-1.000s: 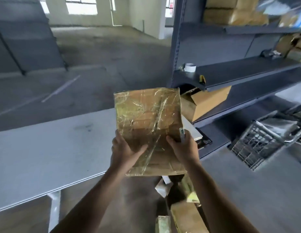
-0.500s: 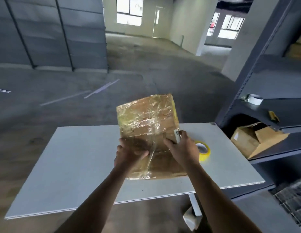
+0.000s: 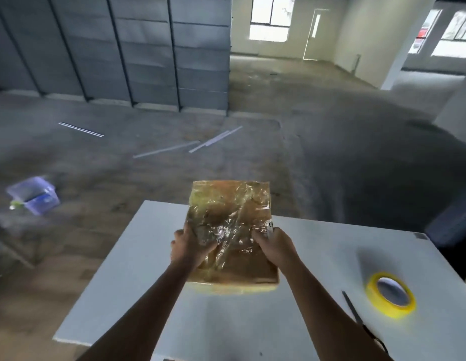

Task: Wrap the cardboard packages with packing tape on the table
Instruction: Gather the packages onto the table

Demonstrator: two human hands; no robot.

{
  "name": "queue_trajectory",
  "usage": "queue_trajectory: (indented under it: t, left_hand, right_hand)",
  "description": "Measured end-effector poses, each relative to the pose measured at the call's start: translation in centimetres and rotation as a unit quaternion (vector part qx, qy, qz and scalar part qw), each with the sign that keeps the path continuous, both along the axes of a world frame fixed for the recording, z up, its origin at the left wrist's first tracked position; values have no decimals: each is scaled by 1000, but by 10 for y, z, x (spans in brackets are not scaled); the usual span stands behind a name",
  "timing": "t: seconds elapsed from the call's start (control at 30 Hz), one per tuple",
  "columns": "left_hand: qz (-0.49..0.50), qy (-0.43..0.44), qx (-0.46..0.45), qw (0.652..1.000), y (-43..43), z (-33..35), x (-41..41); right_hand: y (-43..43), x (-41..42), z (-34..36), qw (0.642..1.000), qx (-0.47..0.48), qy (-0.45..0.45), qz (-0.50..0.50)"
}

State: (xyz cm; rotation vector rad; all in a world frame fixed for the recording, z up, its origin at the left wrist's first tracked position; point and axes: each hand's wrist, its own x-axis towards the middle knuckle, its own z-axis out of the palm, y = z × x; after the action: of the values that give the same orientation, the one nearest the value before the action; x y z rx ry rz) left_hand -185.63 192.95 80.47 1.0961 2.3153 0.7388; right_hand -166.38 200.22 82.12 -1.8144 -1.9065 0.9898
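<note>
– Over the middle of the white table [image 3: 148, 256], what is being held?
– A flat cardboard package [image 3: 228, 212] wrapped in crinkled, shiny clear tape. It is tilted, with its far edge raised toward the camera and its near edge low over the tabletop. I cannot tell whether that edge touches the table.
– And the hands?
– Both grip it. The left hand [image 3: 191, 243] holds the left side, thumb curled over the taped face. The right hand [image 3: 276, 247] holds the right side the same way, and a small pale object [image 3: 271, 227] sticks up from it beside the package's edge. It is too small to identify.
– Where is the tape?
– A yellow tape roll [image 3: 405, 307] lies flat on the table's right part, well apart from the package. Just beside it, on its left, lies a slim dark tool [image 3: 353, 307], probably scissors, partly hidden by the right forearm.
– Anything beyond the table?
– On the concrete floor, a clear plastic bin [image 3: 34, 195] sits far left, and pale strips [image 3: 190, 147] lie scattered before grey partition panels [image 3: 122, 48].
</note>
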Motion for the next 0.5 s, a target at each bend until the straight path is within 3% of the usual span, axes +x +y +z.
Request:
queue_trajectory:
  t: [0.07, 0.13, 0.2, 0.27, 0.3, 0.4, 0.5]
  left_hand:
    - [-23, 43, -45, 998, 14, 0, -3]
    - [-49, 68, -5, 996, 32, 6, 1]
    - [-59, -57, 94, 992, 54, 23, 11]
    - [-24, -231, 113, 966, 74, 35, 15]
    - [1, -268, 102, 958, 81, 35, 9]
    - [69, -286, 85, 952, 79, 19, -24]
    - [62, -290, 90, 951, 76, 4, -51]
  right_hand:
    - [12, -16, 5, 999, 42, -31, 1]
    - [18, -35, 12, 992, 99, -76, 5]
    - [23, -55, 15, 982, 163, -84, 41]
    - [28, -74, 17, 968, 193, -106, 120]
    - [29, -82, 18, 962, 182, -119, 164]
    - [35, -98, 17, 940, 161, -110, 279]
    - [52, -110, 13, 950, 220, -92, 201]
